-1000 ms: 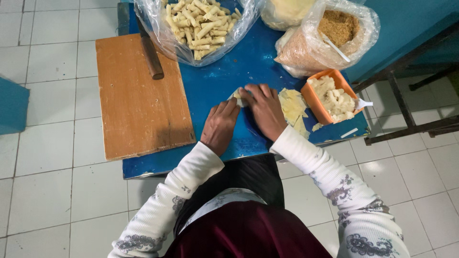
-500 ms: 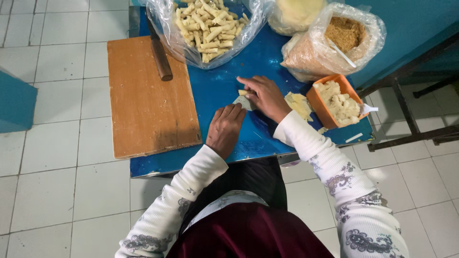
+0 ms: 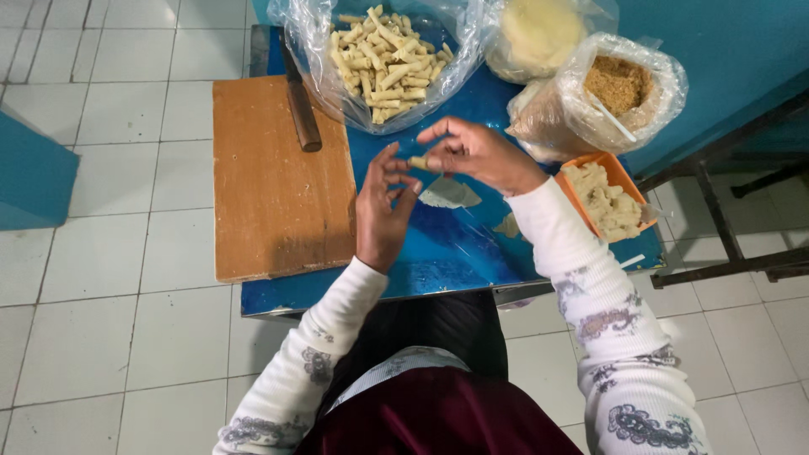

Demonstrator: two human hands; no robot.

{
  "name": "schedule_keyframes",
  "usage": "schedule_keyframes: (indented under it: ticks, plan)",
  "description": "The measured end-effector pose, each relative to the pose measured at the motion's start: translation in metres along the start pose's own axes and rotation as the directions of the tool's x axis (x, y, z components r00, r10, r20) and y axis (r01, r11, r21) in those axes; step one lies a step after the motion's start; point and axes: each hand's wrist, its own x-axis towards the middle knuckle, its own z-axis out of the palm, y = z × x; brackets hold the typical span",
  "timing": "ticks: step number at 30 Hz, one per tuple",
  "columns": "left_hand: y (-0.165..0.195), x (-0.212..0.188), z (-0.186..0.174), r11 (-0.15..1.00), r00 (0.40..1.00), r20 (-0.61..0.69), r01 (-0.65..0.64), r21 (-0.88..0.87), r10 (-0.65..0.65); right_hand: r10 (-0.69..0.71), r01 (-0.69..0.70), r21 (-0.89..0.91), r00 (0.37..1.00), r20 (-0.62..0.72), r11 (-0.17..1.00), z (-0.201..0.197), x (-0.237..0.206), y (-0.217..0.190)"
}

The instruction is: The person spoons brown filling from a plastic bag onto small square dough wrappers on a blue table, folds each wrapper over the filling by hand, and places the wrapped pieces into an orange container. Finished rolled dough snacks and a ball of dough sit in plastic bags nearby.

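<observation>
Head view shows the right hand pinching a small pale roll by its right end, above the blue counter, its long axis pointing left. Left hand holds nothing, fingers spread just beside the free end, nearer the wooden board; a thin wrapper lies directly below.

Even, fairly bright overhead light falling on scene. Soft shadow lying under left hand on blue table. Glare glinting off clear plastic bags. Focus holding sharp at centre; floor tile lines bowing slightly toward edges.
</observation>
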Motion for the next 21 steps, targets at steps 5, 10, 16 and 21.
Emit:
schedule_keyframes:
  ticks: [5,10,16,21]
  plan:
    - [0.000,-0.005,-0.003,0.989,0.991,0.107,-0.068,-0.129,0.082,-0.012,0.012,-0.013,0.999,-0.050,1.000,-0.002,-0.021,0.024]
    - [-0.009,-0.011,0.003,0.951,0.991,0.117,0.093,-0.296,-0.060,0.003,0.001,0.036,0.995,-0.101,0.999,-0.001,-0.037,0.034]
    - [-0.012,-0.012,0.003,0.916,0.989,0.111,0.130,-0.379,-0.094,0.013,-0.018,-0.077,0.998,-0.066,0.997,0.008,-0.040,0.025]
    - [0.000,-0.010,0.002,0.946,0.991,0.055,0.132,-0.297,-0.121,0.010,-0.024,-0.212,0.998,-0.066,0.977,0.009,-0.014,-0.003]
